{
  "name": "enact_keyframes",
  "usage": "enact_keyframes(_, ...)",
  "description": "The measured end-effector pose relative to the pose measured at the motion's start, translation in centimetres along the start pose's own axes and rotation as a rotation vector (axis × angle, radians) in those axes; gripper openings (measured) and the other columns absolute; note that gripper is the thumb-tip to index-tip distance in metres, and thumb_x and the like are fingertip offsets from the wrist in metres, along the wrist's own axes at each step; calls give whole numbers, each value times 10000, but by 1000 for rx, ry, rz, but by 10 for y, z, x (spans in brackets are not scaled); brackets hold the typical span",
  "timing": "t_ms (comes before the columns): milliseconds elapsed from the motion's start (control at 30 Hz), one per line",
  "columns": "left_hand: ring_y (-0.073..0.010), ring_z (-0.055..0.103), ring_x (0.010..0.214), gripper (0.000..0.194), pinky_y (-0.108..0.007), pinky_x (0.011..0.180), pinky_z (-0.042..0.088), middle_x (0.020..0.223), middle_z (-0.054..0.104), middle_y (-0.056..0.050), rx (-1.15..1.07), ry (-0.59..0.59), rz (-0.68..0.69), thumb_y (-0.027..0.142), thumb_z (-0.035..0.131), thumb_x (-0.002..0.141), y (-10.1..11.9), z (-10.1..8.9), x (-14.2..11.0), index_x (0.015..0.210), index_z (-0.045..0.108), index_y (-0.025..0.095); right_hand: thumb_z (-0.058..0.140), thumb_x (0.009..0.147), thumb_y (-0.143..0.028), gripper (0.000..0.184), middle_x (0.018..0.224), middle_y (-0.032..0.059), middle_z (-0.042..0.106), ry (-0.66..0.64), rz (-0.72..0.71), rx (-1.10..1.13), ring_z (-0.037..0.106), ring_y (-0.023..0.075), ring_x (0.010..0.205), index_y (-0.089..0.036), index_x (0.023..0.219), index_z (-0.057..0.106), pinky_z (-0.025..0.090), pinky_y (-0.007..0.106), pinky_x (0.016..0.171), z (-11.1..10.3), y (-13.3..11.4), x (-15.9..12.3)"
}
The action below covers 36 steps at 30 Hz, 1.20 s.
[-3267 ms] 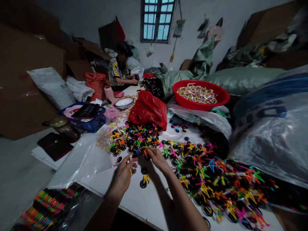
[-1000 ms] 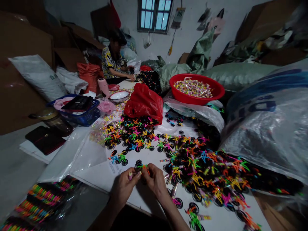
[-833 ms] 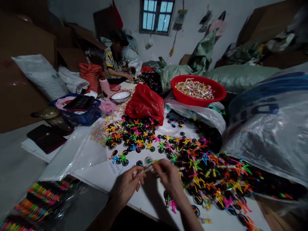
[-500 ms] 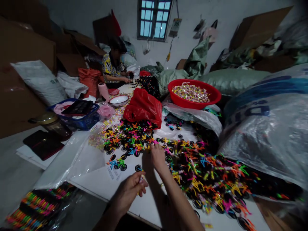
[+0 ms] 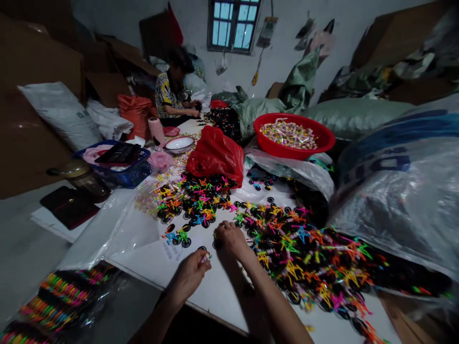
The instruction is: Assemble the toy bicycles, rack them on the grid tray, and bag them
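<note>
My left hand [image 5: 190,277] hovers over the white table [image 5: 215,296], its fingertips pinched on a small pale stick. My right hand [image 5: 229,238] is closed on a small toy bicycle with a black wheel at the table's middle. A heap of bright plastic toy bicycles [image 5: 308,253] spreads right of that hand. A second, smaller heap of bicycles [image 5: 190,200] lies just beyond both hands. Two loose bicycles [image 5: 177,237] sit left of my right hand.
A red plastic bag [image 5: 217,155] and a red basin of wrapped sweets [image 5: 294,136] stand behind the heaps. Big clear sacks [image 5: 401,191] crowd the right. A blue basket [image 5: 120,165], a jar and a dark wallet lie left. Another person [image 5: 172,91] works at the far end.
My right hand reached out to the far heap, then drew back toward me with a small bicycle. My left hand stayed low near the table edge, still pinching its stick.
</note>
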<state>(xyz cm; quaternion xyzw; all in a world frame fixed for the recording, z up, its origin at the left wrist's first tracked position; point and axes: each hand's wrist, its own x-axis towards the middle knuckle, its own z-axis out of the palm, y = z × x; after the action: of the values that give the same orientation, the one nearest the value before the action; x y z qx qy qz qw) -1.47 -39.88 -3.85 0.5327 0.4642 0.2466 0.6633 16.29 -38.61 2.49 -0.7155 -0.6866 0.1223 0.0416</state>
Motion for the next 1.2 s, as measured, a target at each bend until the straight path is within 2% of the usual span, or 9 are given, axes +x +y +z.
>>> enact_keyframes(100, -168, 539, 712, 330, -249, 609, 359, 793, 627, -36, 60, 88, 77, 406, 595, 756, 4, -11, 3, 976, 561, 163, 535, 792, -113, 138, 910, 85, 613, -2, 19, 83, 555, 205, 864, -157, 904, 603, 387, 245, 661, 3, 7, -1)
enact_keyframes(167, -163, 529, 709, 352, -250, 619, 363, 833, 636, -51, 13, 90, 109, 429, 552, 795, 11, -16, 2, 1019, 544, 157, 573, 783, -202, 85, 784, 46, 606, 46, 51, 329, 552, 180, 727, -156, 853, 578, 378, 239, 602, 3, 7, -11)
enact_keyframes(300, -163, 513, 728, 358, -243, 652, 367, 842, 633, -44, -62, 5, 159, 462, 542, 821, 28, -13, -8, 1007, 580, 159, 553, 805, -438, 274, 656, -5, 556, 135, 29, 1116, 499, 138, 594, -167, 761, 552, 376, 233, 554, 0, -8, -38)
enact_keyframes(433, -178, 512, 788, 318, -242, 703, 379, 815, 602, -31, -73, -73, 244, 454, 547, 834, 35, -8, -14, 928, 626, 160, 604, 744, -546, 394, 598, -10, 523, 150, 105, 1378, 451, 118, 541, -158, 693, 561, 348, 227, 518, 6, -26, -52)
enact_keyframes(533, -154, 493, 740, 302, -230, 667, 372, 812, 597, -28, -122, -108, 237, 429, 579, 820, 32, -10, -15, 937, 629, 156, 645, 712, -553, 406, 581, -16, 526, 140, 139, 1427, 434, 105, 523, -154, 701, 571, 336, 217, 502, 10, -29, -54)
enact_keyframes(800, -116, 463, 595, 336, -218, 561, 341, 640, 554, 1, -145, -91, 145, 445, 643, 749, 25, -16, -24, 874, 636, 132, 674, 671, -552, 410, 543, -42, 506, -91, 136, 1540, 382, 74, 431, -163, 677, 545, 294, 186, 399, 14, -31, -61)
enact_keyframes(1067, -159, 529, 634, 284, -245, 588, 397, 641, 594, -10, 125, 249, 136, 443, 516, 752, 15, 2, -33, 695, 598, 176, 550, 764, -607, 446, 554, -10, 506, 178, 157, 1267, 450, 132, 516, -178, 657, 493, 357, 229, 484, 49, -57, -57)
enact_keyframes(1133, -151, 525, 616, 275, -239, 574, 397, 618, 575, -1, 137, 271, 122, 430, 509, 761, 20, 6, -33, 674, 588, 182, 514, 769, -635, 470, 560, 8, 526, 167, 130, 1209, 477, 152, 520, -178, 659, 512, 378, 244, 486, 45, -59, -54)
enact_keyframes(1200, -149, 546, 640, 252, -232, 584, 416, 664, 597, -1, 117, 193, 126, 415, 515, 771, 30, 0, -29, 753, 614, 185, 481, 783, -642, 480, 578, 23, 550, 219, 102, 1079, 507, 171, 535, -178, 678, 553, 399, 256, 497, 23, -43, -61)
